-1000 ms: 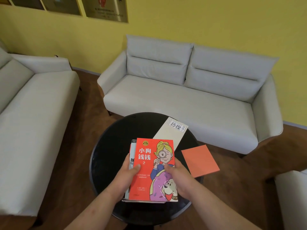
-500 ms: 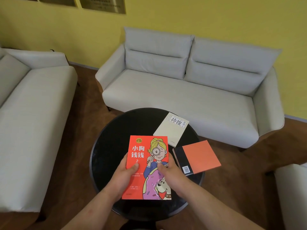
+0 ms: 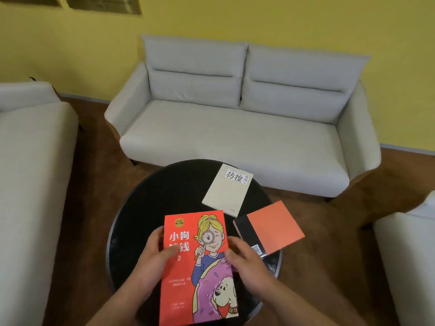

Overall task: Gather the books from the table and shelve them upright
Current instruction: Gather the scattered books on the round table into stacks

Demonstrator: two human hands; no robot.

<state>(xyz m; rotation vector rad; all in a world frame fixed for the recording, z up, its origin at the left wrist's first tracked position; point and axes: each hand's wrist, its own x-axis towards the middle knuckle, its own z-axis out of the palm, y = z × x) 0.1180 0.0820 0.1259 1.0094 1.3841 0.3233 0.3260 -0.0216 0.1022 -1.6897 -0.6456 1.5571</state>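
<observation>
Now | left hand (image 3: 153,255), right hand (image 3: 246,261) grip red book (image 3: 183,285) "小狗钱钱 2" | cream book (image 3: 226,192) titled "彷徨"

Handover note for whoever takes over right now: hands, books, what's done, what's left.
Left hand: grips the left edge of the red book, thumb on the cover.
Right hand: grips its right edge.
Cream book: flat on the far side of the black round table.
Orange-and-black book: flat at the table's right rim, partly overhanging.
Done: red book in hand. No shelf in view.
Left: collect the other two, then shelve all upright.
</observation>
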